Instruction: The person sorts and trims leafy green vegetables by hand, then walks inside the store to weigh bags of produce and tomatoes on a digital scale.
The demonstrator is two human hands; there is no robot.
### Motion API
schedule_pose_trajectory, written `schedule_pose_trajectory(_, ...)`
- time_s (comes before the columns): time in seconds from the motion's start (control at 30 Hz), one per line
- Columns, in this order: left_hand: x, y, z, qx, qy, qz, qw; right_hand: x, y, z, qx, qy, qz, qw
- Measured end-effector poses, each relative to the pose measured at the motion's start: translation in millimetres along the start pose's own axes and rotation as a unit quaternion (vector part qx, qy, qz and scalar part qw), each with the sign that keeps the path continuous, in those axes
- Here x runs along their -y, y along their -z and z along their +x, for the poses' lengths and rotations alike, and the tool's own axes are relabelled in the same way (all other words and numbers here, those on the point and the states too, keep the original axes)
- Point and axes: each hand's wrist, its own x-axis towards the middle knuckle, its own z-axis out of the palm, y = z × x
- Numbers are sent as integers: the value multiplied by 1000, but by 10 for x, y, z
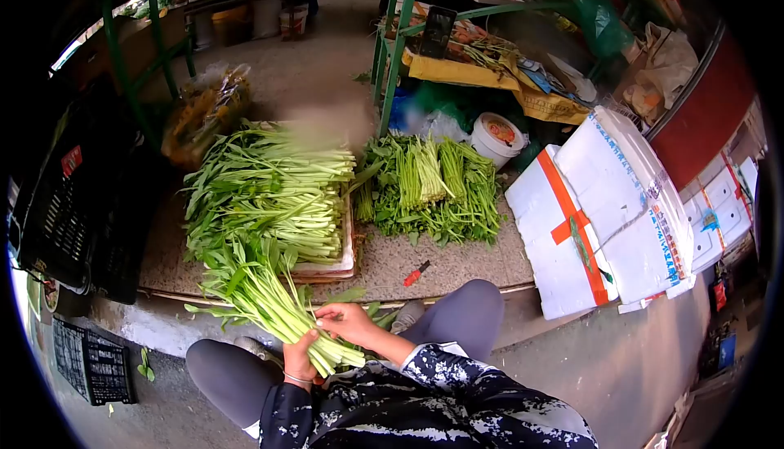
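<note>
A bundle of water spinach (273, 298) lies across my lap, its pale cut stems pointing toward my body and its leaves reaching the pile ahead. My left hand (300, 357) is wrapped round the stems near their cut ends. At the bundle's upper side, my right hand (347, 322) has its fingertips closed against a stem; part of the grip is hidden. Beyond, a large pile of water spinach (278, 196) fills a white foam tray (331, 269). To its right, tied bunches of greens (429, 175) lie heaped on the stone ledge.
A small red-and-black knife-like tool (416, 273) lies on the ledge (482, 265). White foam boxes (600, 212) stand at right, beside a white bucket (498, 139). Black crates (90, 363) are at left. A green metal frame (394, 49) holds a phone (438, 31).
</note>
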Motion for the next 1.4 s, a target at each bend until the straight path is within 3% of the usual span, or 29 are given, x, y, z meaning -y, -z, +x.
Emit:
schedule_pose_trajectory(0.1, 35, 127, 39, 34, 19, 18, 999, -13, -10, 40, 41, -46, -17, 998)
schedule_pose_trajectory(0.23, -6, 35, -20, -23, -23, 19, 999, 76, -103, -6, 8, -82, -19, 996)
schedule_pose_trajectory(0.3, -17, 21, -27, -34, -33, 18, 999, -80, -165, 11, -39, -30, -60, 997)
schedule_pose_trajectory(0.43, -6, 158, 26, -87, -40, 7, 995, -209, -211, 2, -39, 24, -108, 993)
schedule_pose_trajectory(0.5, -3, 192, 2, -92, -27, 7, 995, -145, -219, -48, -21, 0, -199, 980)
schedule_pose_trajectory(0.63, 7, 202, -20, -84, -32, -16, 996, -101, -188, -44, 1, -20, -246, 969)
schedule_pose_trajectory(0.7, 31, 186, -35, -74, -35, -7, 997, -205, -115, 17, 46, -64, -189, 979)
schedule_pose_trajectory(0.83, 33, 81, -80, -74, -44, 16, 996, -239, 13, -14, 62, -70, -217, 972)
schedule_pose_trajectory(0.9, -40, 106, -55, -65, -36, -15, 997, -233, 75, -99, -25, -19, -507, 861)
schedule_pose_trajectory(0.97, -101, 109, -46, -67, -49, -20, 996, -252, 171, -127, -32, -38, -450, 892)
schedule_pose_trajectory(1.03, -125, 86, -46, -68, -57, -7, 996, 2, 145, -151, -15, -183, -493, 851)
schedule_pose_trajectory(1.07, -103, 102, -6, -68, -53, -4, 996, 63, 128, -147, 3, -184, -503, 844)
schedule_pose_trajectory(1.17, 16, 277, 45, -79, -66, 61, 993, -17, 1, -70, -48, -23, -358, 932)
schedule_pose_trajectory(1.2, -2, 224, 22, -78, -62, 54, 994, 5, -39, -33, -45, -23, -359, 932)
schedule_pose_trajectory(1.27, -8, 158, 4, -62, -66, 56, 994, 64, -173, 61, -57, 74, -264, 960)
schedule_pose_trajectory(1.3, -9, 152, 3, -51, -71, 61, 994, 75, -236, 131, -36, 43, -191, 980)
schedule_pose_trajectory(1.4, 21, 204, 44, -37, -77, 95, 992, 93, -254, 261, -2, 26, -167, 986)
